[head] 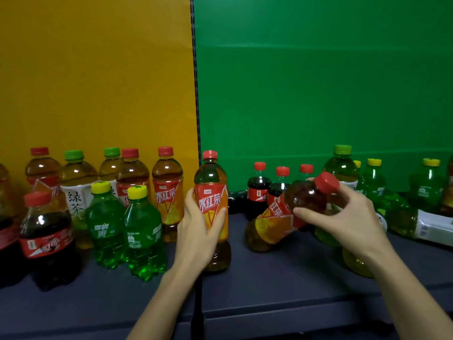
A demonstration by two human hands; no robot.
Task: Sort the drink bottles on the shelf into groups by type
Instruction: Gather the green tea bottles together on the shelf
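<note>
Your left hand (196, 231) grips an upright red-capped amber tea bottle (211, 192); your right hand (348, 214) grips a tilted twin (274, 223), presumably for grouping.

Drink bottles on the shelf (269, 278), tallied by kind.
Five iced tea bottles (42, 173) (132, 174) (167, 192) (210, 200) (277, 217) with red caps and orange labels. Four green tea bottles (76, 190) (110, 165) (342, 165) (431, 227) with white labels, one of them lying down. Five green soda bottles (105, 224) (144, 231) (357, 164) (373, 180) (427, 187) with yellow caps, one showing only its cap. Four cola bottles (46, 236) (257, 190) (280, 185) (306, 168) with red caps, the last mostly hidden. One dark bottle (236, 200) lying flat, kind unclear. Two yellow-green bottles (326, 235) (355, 265) low at the right, half hidden, kind unclear. Two cropped bottles (3, 224) (449, 192), one at each frame edge, are left out of the tallies.
</note>
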